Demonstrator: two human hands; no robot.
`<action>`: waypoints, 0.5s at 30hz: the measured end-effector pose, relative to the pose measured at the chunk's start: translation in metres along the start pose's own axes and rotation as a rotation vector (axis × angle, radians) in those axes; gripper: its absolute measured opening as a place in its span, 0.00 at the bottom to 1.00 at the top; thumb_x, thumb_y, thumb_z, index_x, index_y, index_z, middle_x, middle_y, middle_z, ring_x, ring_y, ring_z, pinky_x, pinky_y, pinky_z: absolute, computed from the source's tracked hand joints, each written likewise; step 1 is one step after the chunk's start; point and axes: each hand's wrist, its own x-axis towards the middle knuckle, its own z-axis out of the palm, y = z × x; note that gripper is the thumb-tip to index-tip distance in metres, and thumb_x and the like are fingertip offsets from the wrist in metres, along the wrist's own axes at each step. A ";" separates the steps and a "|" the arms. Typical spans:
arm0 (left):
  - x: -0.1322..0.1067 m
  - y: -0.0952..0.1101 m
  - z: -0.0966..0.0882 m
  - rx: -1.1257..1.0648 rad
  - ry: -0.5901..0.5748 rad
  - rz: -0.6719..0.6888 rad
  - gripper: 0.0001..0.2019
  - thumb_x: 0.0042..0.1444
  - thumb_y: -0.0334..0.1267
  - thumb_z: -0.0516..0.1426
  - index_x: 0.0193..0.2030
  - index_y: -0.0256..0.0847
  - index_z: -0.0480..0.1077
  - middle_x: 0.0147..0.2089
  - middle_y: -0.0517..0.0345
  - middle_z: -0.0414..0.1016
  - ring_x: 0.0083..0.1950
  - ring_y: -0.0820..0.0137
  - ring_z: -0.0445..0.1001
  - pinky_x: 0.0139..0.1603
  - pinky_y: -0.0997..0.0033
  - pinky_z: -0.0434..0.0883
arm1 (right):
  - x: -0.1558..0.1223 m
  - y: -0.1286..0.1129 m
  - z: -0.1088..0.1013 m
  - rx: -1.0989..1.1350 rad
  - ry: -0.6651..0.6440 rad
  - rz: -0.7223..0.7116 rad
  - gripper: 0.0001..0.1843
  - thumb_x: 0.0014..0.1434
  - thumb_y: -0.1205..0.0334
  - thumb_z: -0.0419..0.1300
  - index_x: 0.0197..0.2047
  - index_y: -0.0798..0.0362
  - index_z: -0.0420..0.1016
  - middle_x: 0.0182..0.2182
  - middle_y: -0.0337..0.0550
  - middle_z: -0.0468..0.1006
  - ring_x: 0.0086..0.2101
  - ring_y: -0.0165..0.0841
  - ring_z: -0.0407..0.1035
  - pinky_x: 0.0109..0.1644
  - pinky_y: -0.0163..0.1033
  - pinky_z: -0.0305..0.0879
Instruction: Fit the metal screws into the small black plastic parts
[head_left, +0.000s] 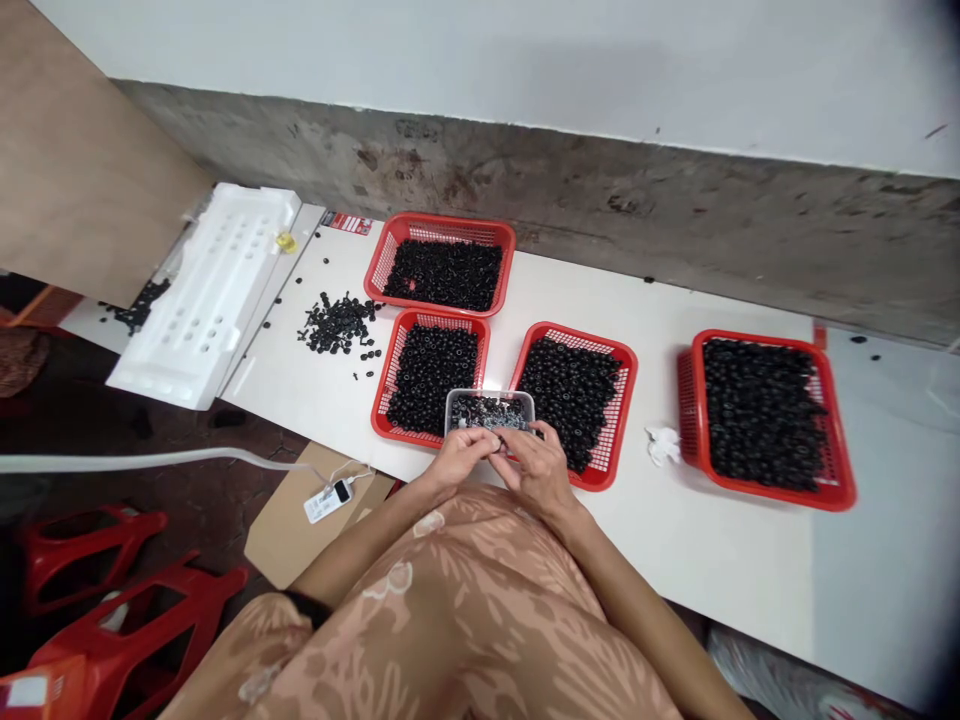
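Observation:
My left hand point(459, 455) and my right hand point(534, 467) meet at the near edge of the white table point(712, 560), fingers pinched together around a small black part I can barely see. Just beyond the fingertips stands a small clear plastic box point(489, 410) with black parts in it. It sits between two red baskets point(426, 378) point(577, 395) full of small black rings. A third red basket point(444, 262) lies farther back and a fourth point(761, 415) to the right, both filled with the same black rings.
A loose pile of black parts point(337, 325) lies left of the baskets. A white foam tray point(210, 295) rests at the table's left end. A crumpled white scrap point(662, 445) lies beside the right basket. Red plastic stools point(112, 600) and cardboard point(300, 520) are on the floor, left.

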 end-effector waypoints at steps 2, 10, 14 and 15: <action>0.000 0.002 -0.001 -0.016 0.008 -0.007 0.12 0.47 0.43 0.61 0.28 0.33 0.73 0.29 0.56 0.72 0.32 0.73 0.65 0.38 0.74 0.61 | 0.002 -0.001 -0.004 0.137 -0.046 0.055 0.18 0.62 0.59 0.57 0.55 0.53 0.70 0.45 0.48 0.78 0.42 0.37 0.73 0.55 0.48 0.60; -0.004 0.006 -0.001 0.020 -0.004 -0.013 0.14 0.48 0.45 0.62 0.31 0.33 0.76 0.31 0.54 0.76 0.33 0.70 0.69 0.39 0.72 0.64 | 0.008 0.003 -0.018 0.646 -0.169 0.292 0.15 0.66 0.56 0.53 0.48 0.49 0.77 0.48 0.46 0.77 0.50 0.36 0.70 0.55 0.45 0.67; -0.002 0.001 -0.004 0.068 -0.001 0.004 0.15 0.50 0.46 0.62 0.34 0.33 0.77 0.34 0.53 0.77 0.36 0.69 0.71 0.43 0.71 0.65 | 0.006 0.004 -0.013 0.516 -0.102 0.227 0.14 0.66 0.58 0.52 0.48 0.48 0.77 0.50 0.47 0.75 0.51 0.37 0.69 0.56 0.47 0.66; -0.001 0.000 -0.005 0.076 -0.002 0.008 0.15 0.49 0.46 0.62 0.34 0.33 0.77 0.34 0.53 0.77 0.36 0.69 0.71 0.43 0.70 0.65 | 0.006 0.004 -0.012 0.499 -0.097 0.210 0.14 0.66 0.58 0.51 0.48 0.48 0.77 0.51 0.47 0.74 0.52 0.37 0.69 0.57 0.47 0.66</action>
